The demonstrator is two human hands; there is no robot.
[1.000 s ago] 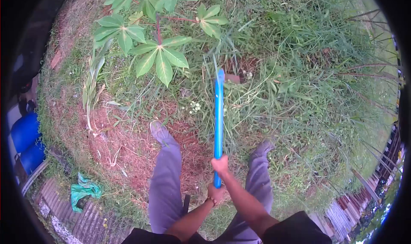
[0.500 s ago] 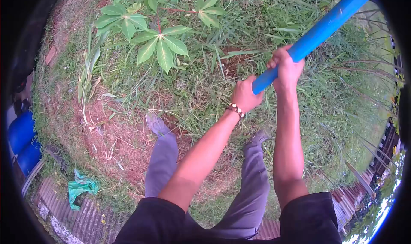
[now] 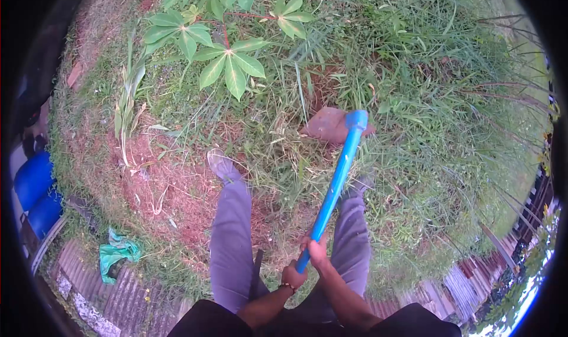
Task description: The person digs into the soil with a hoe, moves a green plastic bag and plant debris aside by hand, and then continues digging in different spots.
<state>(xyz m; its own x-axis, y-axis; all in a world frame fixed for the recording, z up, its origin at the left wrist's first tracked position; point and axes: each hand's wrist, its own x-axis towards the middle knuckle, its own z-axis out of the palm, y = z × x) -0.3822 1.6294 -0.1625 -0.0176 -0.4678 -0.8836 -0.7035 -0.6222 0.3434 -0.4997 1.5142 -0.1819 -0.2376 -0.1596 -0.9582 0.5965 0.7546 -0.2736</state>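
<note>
A hoe (image 3: 338, 180) with a blue handle slants down toward my legs. Its brownish metal blade (image 3: 327, 126) rests in the grass in front of my feet, its lower edge partly hidden by grass. My left hand (image 3: 293, 275), with a beaded bracelet at the wrist, is wrapped round the butt end of the handle. Just above it, my right hand (image 3: 316, 252) grips the same handle. Both hands are low, between my thighs.
A leafy plant (image 3: 229, 53) stands ahead on the left. Cut grass and bare reddish soil (image 3: 168, 189) lie left of my feet. A green plastic bag (image 3: 118, 253), corrugated sheets (image 3: 127, 295) and blue barrels (image 3: 34, 180) are at the lower left.
The hoe has swung down from its raised position at upper right, and its blade now lies in the grass. Both hands have dropped toward my body, still gripping the handle.
</note>
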